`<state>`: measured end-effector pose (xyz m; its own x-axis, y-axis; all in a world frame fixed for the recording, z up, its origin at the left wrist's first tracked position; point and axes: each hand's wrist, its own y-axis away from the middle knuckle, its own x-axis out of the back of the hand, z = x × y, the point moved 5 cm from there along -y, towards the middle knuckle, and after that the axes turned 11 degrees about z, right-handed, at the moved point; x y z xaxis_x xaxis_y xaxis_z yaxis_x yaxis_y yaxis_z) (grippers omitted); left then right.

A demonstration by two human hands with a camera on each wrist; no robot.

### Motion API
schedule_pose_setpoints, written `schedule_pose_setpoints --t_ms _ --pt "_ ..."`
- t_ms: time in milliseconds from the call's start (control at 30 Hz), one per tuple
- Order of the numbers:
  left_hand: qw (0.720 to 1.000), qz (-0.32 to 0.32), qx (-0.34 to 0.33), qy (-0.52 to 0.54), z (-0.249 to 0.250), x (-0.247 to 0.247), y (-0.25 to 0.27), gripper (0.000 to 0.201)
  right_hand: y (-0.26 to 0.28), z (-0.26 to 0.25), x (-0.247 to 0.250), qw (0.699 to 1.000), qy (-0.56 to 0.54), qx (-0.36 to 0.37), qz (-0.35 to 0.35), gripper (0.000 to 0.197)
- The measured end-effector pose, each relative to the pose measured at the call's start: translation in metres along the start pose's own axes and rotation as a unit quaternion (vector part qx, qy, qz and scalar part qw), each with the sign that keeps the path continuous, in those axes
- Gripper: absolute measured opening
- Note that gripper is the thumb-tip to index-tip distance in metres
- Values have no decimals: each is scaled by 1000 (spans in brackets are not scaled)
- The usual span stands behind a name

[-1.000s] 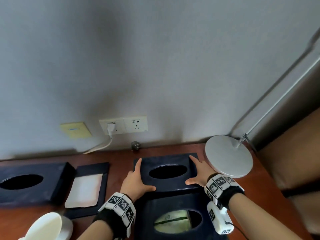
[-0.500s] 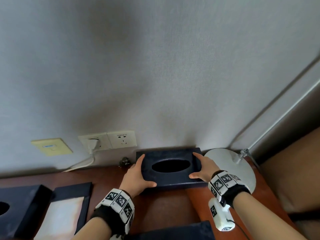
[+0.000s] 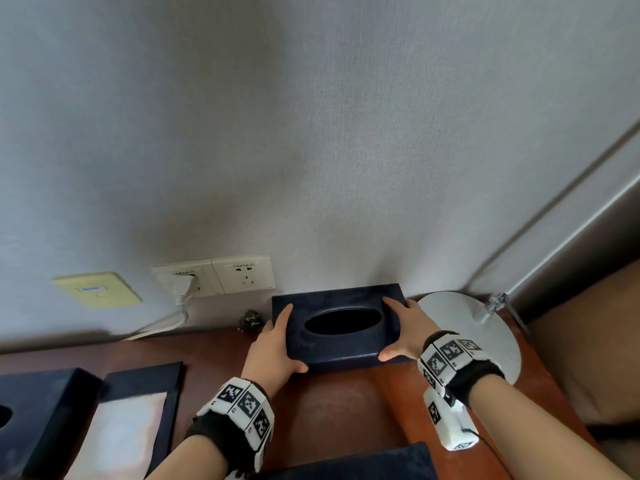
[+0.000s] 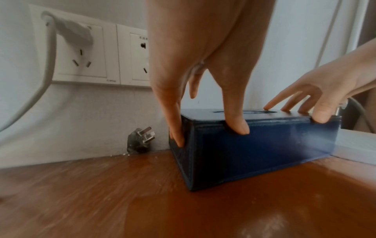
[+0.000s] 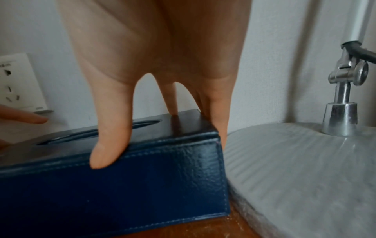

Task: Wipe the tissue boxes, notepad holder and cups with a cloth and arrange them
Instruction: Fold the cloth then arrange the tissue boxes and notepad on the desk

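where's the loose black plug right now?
In the head view, the loose black plug leans against the wall at the desk's back edge, just left of the held tissue box and below the wall sockets.

On the far wall we see a double white socket (image 3: 214,277) with a white plug (image 3: 182,285) in its left half, its cable running down to the left. Left of it sits a yellowish wall plate (image 3: 97,290). A loose dark plug (image 4: 140,139) rests against the wall on the wooden desk (image 3: 332,414). At the right stands a lamp's round grey base (image 5: 301,173).
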<state>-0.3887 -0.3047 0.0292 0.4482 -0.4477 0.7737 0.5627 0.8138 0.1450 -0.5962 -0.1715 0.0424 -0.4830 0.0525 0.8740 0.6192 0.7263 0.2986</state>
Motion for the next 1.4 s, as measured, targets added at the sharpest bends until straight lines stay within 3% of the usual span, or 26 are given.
schedule_pose_setpoints --t_ms 200,433,667,833,1033,1200,1400 --pt "1000 2 -1 -14 0 -1 -1 109 -2 1 2 1000 2 -11 12 111" --pt "995 -50 8 -80 1 -1 -1 116 4 -3 3 1000 27 -12 3 107" --pt "993 4 11 -116 -1 25 35 97 42 -15 26 995 59 34 68 87" --pt "996 -1 -2 -91 -4 32 84 97 94 -16 13 996 36 75 13 106" --pt "986 -92 -59 -123 -13 9 160 123 168 -4 -38 974 138 142 -107 125" --pt "947 -157 -148 -239 -12 -12 199 137 200 -11 -61 940 245 206 -120 130" --pt "920 -173 -139 -323 -23 -23 217 140 213 -20 -76 915 305 235 -118 136"
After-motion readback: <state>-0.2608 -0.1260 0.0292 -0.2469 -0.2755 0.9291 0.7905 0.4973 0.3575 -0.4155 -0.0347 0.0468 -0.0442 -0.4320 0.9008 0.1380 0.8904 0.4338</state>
